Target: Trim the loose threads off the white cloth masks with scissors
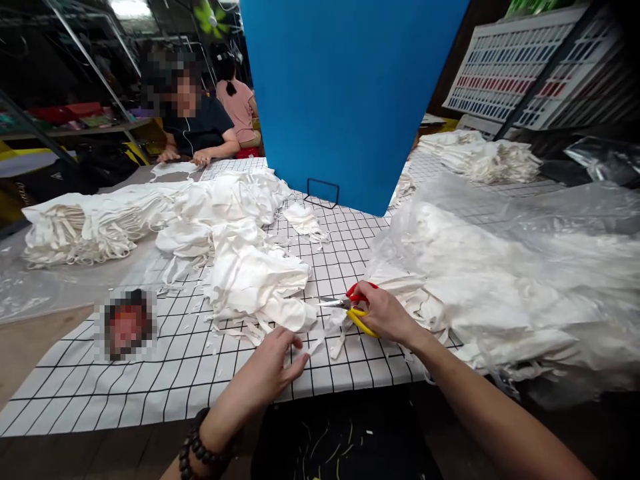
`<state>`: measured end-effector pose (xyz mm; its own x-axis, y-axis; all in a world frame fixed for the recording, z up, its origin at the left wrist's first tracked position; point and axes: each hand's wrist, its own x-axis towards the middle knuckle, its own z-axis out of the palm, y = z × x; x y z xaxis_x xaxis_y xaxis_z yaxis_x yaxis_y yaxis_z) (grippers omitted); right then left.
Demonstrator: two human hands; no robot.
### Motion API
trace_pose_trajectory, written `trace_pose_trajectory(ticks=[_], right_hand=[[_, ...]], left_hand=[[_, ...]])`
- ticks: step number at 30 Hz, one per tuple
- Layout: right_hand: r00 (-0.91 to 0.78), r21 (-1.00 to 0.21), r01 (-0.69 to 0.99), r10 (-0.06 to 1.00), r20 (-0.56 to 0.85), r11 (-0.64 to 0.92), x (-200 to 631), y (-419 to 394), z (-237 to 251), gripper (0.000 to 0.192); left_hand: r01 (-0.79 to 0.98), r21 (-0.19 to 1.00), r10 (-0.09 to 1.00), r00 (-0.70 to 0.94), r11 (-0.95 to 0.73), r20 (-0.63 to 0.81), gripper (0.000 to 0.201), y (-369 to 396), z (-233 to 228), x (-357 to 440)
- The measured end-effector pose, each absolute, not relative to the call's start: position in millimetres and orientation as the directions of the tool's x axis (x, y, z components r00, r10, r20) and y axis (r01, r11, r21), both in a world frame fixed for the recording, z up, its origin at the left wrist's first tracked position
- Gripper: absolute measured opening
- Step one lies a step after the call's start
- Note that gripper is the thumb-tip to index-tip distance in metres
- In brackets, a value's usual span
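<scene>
My right hand point(387, 313) grips a pair of scissors point(361, 323) with one red and one yellow handle loop. Their metal blades point left, towards a heap of white cloth pieces point(260, 273). At the heap's near edge is my left hand point(277, 367), thumb and forefinger apart, a thin white strip point(316, 343) beside the fingertips. Its other fingers are partly hidden, and no firm hold on the cloth shows. Small white scraps point(337, 343) lie below the blades. Dark beads circle my left wrist.
Grid-patterned cloth point(165, 393) covers the table. Stacked white pieces point(80, 230) lie at left; a clear plastic bag point(480, 287) of white cloth fills the right. A blue board point(340, 100) stands behind. Across the table a person point(197, 130) handles white cloth; another person point(237, 103) sits farther back.
</scene>
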<state>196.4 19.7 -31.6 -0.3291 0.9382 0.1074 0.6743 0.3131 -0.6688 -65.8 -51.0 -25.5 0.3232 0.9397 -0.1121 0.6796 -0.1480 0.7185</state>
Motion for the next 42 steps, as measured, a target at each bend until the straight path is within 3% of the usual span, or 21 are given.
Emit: trace_pose_trajectory(ticks=[4, 6, 9, 14, 18, 21, 24, 28, 32, 34, 36, 39, 42], right_hand=[[-0.292, -0.683, 0.664, 0.946, 0.138, 0.305, 199, 13, -35, 0.018], [-0.273, -0.697, 0.65, 0.949, 0.16, 0.305, 204, 6, -32, 0.016], [-0.26, -0.692, 0.644, 0.944, 0.203, 0.326, 211, -4, -25, 0.013], [-0.203, -0.727, 0.617, 0.954, 0.22, 0.299, 223, -19, -19, 0.014], [-0.007, -0.806, 0.544, 0.962, 0.275, 0.234, 231, -34, -19, 0.019], [0.249, -0.864, 0.472, 0.914, 0.319, 0.173, 234, -45, -23, 0.026], [0.347, -0.896, 0.433, 0.9, 0.263, 0.095, 235, -54, -29, 0.028], [0.28, -0.945, 0.327, 0.954, 0.105, 0.008, 235, -63, -39, 0.031], [0.125, -0.983, 0.176, 0.992, -0.031, -0.053, 242, -70, -41, 0.034], [0.135, -0.972, 0.23, 0.991, -0.025, -0.056, 251, -74, -35, 0.032], [0.153, -0.921, 0.387, 0.988, 0.004, -0.056, 261, -78, -24, 0.03], [0.056, -0.756, 0.652, 0.998, -0.038, -0.065, 271, -85, -5, 0.034], [-0.003, -0.639, 0.769, 0.998, -0.058, -0.035, 269, -87, 10, 0.039]], left_hand=[[0.537, 0.832, 0.957, 0.289, -0.135, -0.031, 0.032, -31, -27, -40], [0.409, 0.91, 0.921, 0.377, -0.067, -0.101, 0.034, -19, -32, -24], [0.186, 0.966, 0.824, 0.509, 0.178, -0.25, 0.041, -8, -40, -4], [-0.15, 0.88, 0.748, 0.602, 0.451, -0.281, 0.04, -11, -39, 9], [-0.234, 0.802, 0.704, 0.646, 0.55, -0.294, 0.036, -19, -29, 15], [-0.241, 0.831, 0.734, 0.627, 0.501, -0.261, 0.031, -23, -22, 26], [-0.228, 0.93, 0.847, 0.514, 0.288, -0.137, 0.027, -24, -17, 38], [-0.155, 0.988, 0.937, 0.346, 0.014, 0.041, 0.026, -26, -14, 49], [-0.278, 0.952, 0.9, 0.437, 0.131, 0.004, 0.028, -31, -17, 54], [-0.329, 0.92, 0.876, 0.481, 0.212, -0.029, 0.029, -32, -18, 56], [-0.305, 0.929, 0.88, 0.473, 0.207, -0.041, 0.029, -33, -18, 57], [-0.175, 0.984, 0.912, 0.408, 0.026, 0.049, 0.027, -35, -17, 56], [-0.042, 0.984, 0.9, 0.4, -0.173, 0.175, 0.026, -36, -16, 54]])
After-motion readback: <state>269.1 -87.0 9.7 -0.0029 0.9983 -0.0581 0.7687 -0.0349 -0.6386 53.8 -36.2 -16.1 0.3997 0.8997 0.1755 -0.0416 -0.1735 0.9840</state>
